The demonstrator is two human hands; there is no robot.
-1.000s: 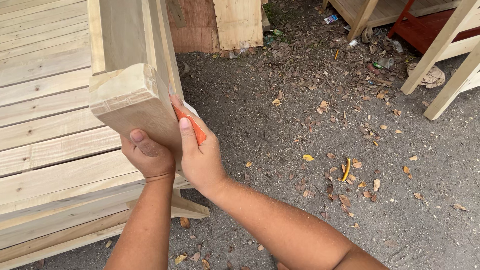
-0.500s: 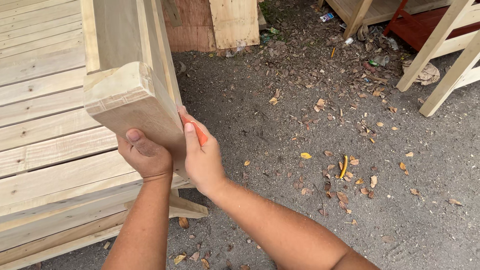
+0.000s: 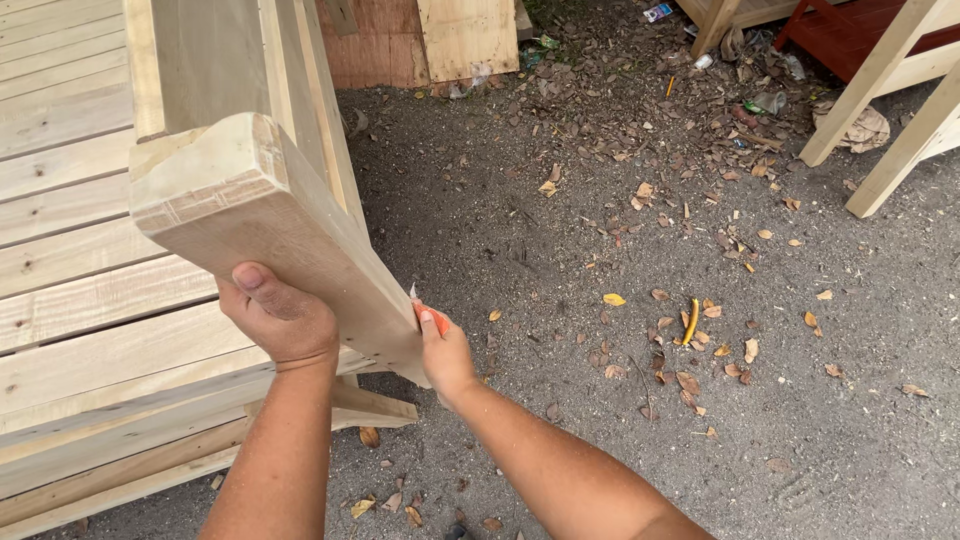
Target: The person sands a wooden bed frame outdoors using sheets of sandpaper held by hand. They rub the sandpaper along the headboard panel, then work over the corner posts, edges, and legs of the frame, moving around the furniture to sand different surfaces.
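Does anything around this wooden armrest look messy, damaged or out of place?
The armrest looks sound. Only the ground is untidy: dry leaves and litter scraps lie scattered across it near the far furniture legs.

Two hands (image 3: 285, 320), one wooden armrest (image 3: 270, 225), one orange tool (image 3: 436, 318)

The ground (image 3: 560, 240) was grey, gritty dirt. Dry leaves (image 3: 690, 385) and wood chips (image 3: 600, 90) lay scattered over it, a yellow leaf (image 3: 613, 299) among them. Pale wooden furniture legs (image 3: 880, 70) stood at the far corner.
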